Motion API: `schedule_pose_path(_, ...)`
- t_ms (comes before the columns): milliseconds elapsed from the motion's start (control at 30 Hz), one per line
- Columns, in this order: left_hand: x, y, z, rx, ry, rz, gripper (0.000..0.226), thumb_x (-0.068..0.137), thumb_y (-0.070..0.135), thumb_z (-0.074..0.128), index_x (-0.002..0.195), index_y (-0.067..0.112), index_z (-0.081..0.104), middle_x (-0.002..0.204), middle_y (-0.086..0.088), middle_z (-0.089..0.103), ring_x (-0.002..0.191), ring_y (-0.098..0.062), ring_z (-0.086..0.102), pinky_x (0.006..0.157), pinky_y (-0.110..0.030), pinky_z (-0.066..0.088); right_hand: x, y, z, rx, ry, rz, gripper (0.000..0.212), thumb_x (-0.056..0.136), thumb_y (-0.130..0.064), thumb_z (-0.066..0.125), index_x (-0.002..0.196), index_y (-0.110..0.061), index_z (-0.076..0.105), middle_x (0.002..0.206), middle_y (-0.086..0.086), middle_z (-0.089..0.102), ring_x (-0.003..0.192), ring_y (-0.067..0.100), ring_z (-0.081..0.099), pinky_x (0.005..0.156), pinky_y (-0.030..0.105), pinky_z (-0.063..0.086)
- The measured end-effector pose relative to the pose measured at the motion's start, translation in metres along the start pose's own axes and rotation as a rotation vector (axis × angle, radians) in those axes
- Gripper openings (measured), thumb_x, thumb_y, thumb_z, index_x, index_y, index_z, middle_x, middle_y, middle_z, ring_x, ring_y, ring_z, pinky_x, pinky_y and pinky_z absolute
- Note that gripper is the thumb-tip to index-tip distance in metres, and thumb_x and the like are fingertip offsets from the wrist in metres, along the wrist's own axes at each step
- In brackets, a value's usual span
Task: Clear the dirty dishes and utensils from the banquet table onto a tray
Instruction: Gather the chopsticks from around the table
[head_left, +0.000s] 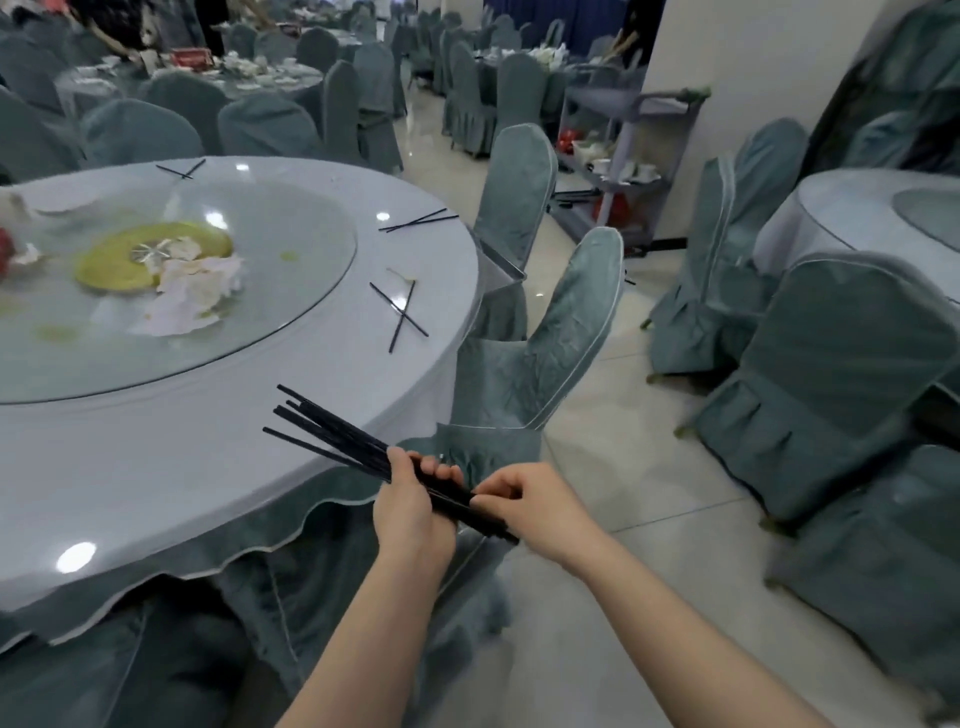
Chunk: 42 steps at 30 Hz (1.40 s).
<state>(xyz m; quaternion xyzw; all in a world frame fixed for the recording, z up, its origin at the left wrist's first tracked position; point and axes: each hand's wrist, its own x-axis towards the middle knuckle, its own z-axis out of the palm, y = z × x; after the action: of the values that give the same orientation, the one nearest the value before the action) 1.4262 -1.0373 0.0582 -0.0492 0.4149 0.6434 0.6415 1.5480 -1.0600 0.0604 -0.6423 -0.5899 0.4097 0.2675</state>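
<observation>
Several thin black chopsticks (363, 457) form a bundle fanned out at the far tips, held just off the near edge of the round table (156, 483). I see my left hand (415, 504) wrapped around its middle, fingers curled over the sticks. My right hand (530, 504) pinches the near ends. Three crossed pairs (400, 317) lie on the table rim.
</observation>
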Motion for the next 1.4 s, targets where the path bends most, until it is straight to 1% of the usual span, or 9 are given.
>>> schedule_pose_path(167,0.032,-0.036,0.045,-0.035,-0.003,0.001,0.035,0.096,0.040,0.052,0.074,0.015,0.042,0.047,0.006,0.035,0.038,-0.009,0.033,0.043,-0.020,0.039,0.045,0.021,-0.041,0.052,-0.027,0.004,0.017,0.080,-0.024,0.074,0.067,-0.033,0.068,0.063,-0.016,0.066,0.064,-0.002,0.059,0.072,0.025,0.050)
schedule_pose_path(267,0.063,-0.058,0.076,-0.101,-0.016,-0.003,0.036,0.097,0.039,0.052,0.070,0.016,0.041,0.045,0.008,0.033,0.035,-0.007,0.030,0.039,-0.016,0.037,0.084,0.032,-0.073,0.051,-0.069,-0.016,0.015,0.082,-0.025,0.072,0.070,-0.033,0.069,0.061,-0.020,0.065,0.059,-0.008,0.056,0.063,0.015,0.045)
schedule_pose_path(400,0.105,-0.078,0.123,-0.184,-0.031,-0.050,0.038,0.097,0.039,0.051,0.067,0.018,0.041,0.044,0.008,0.033,0.033,-0.006,0.031,0.039,-0.014,0.036,0.138,0.049,-0.117,0.189,-0.090,0.034,0.010,0.092,-0.014,0.060,0.089,-0.020,0.067,0.072,-0.007,0.065,0.057,0.002,0.056,0.055,0.017,0.044)
schedule_pose_path(500,0.131,-0.090,0.151,-0.191,-0.013,-0.064,0.039,0.096,0.042,0.052,0.066,0.019,0.041,0.044,0.009,0.033,0.034,-0.006,0.032,0.040,-0.015,0.037,0.176,0.058,-0.147,0.217,-0.134,0.086,0.019,0.097,-0.011,0.051,0.089,-0.017,0.066,0.071,-0.003,0.065,0.055,0.001,0.057,0.053,0.012,0.043)
schedule_pose_path(633,0.156,-0.101,0.181,-0.171,0.028,-0.040,0.039,0.097,0.042,0.050,0.066,0.019,0.042,0.045,0.008,0.034,0.036,-0.006,0.033,0.051,-0.019,0.036,0.224,0.064,-0.185,0.442,-0.163,0.161,0.030,0.102,-0.010,0.039,0.090,-0.015,0.067,0.076,0.002,0.067,0.066,0.013,0.060,0.063,0.020,0.047)
schedule_pose_path(867,0.203,-0.105,0.212,-0.216,0.150,0.075,0.037,0.099,0.037,0.049,0.068,0.018,0.043,0.047,0.007,0.036,0.036,-0.008,0.035,0.043,-0.019,0.040,0.319,0.071,-0.214,0.519,-0.339,0.178,0.031,0.103,-0.011,0.038,0.096,-0.009,0.068,0.081,0.006,0.071,0.074,0.017,0.066,0.065,0.024,0.052)
schedule_pose_path(1167,0.228,-0.085,0.216,-0.404,0.328,0.316,0.037,0.099,0.038,0.047,0.069,0.017,0.042,0.045,0.006,0.037,0.035,-0.009,0.038,0.043,-0.016,0.043,0.427,0.055,-0.192,0.436,-0.634,0.162,0.027,0.103,-0.014,0.040,0.100,-0.009,0.067,0.087,0.007,0.072,0.081,0.020,0.067,0.076,0.029,0.052)
schedule_pose_path(1300,0.236,-0.061,0.190,-0.482,0.426,0.400,0.037,0.100,0.038,0.045,0.070,0.017,0.042,0.045,0.007,0.038,0.036,-0.008,0.039,0.043,-0.017,0.044,0.458,0.039,-0.143,0.300,-0.678,0.183,0.018,0.098,-0.020,0.052,0.101,-0.009,0.067,0.091,0.006,0.072,0.082,0.019,0.065,0.081,0.031,0.052)
schedule_pose_path(1400,0.253,-0.033,0.172,-0.519,0.464,0.454,0.037,0.101,0.038,0.043,0.071,0.017,0.042,0.044,0.007,0.039,0.036,-0.008,0.039,0.044,-0.017,0.044,0.486,0.026,-0.097,0.165,-0.655,0.153,0.011,0.093,-0.023,0.060,0.093,-0.014,0.066,0.091,0.006,0.071,0.078,0.015,0.065,0.075,0.026,0.053)
